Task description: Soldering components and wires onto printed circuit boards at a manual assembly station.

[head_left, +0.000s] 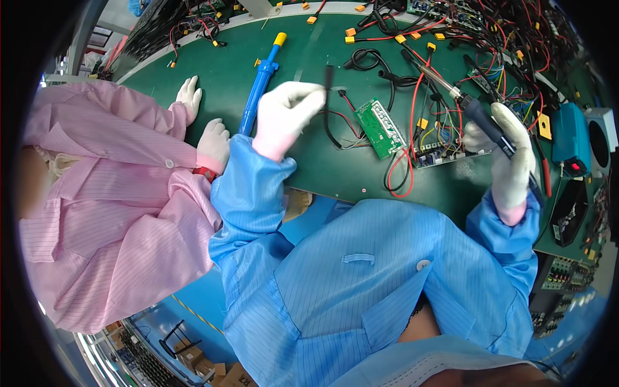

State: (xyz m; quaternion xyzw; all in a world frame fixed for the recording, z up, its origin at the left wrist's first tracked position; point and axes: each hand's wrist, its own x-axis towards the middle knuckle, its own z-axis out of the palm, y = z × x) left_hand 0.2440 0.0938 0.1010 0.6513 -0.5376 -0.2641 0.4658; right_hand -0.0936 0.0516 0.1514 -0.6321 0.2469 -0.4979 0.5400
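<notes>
My left hand (pixel 290 115), in a white glove, pinches a black cable (pixel 327 106) between thumb and fingertips, with the cable's thick end pointing up. The cable curves down toward a green circuit board (pixel 379 129) that lies tilted on the bench. In my gloved right hand (pixel 512 151) is a soldering iron (pixel 480 116), its metal tip pointing up and left over the loose wires. Below the iron, a second circuit board (pixel 445 155) with many coloured wires lies beside the green one. A red wire (pixel 412 122) loops between them.
A blue solder sucker (pixel 260 90) with a yellow end lies left of my hand. Beside me is a co-worker in pink, whose gloved hands (pixel 213 143) rest on the green bench (pixel 309 174). A teal soldering station (pixel 570 138) stands right. Bundled wires with yellow connectors line the back.
</notes>
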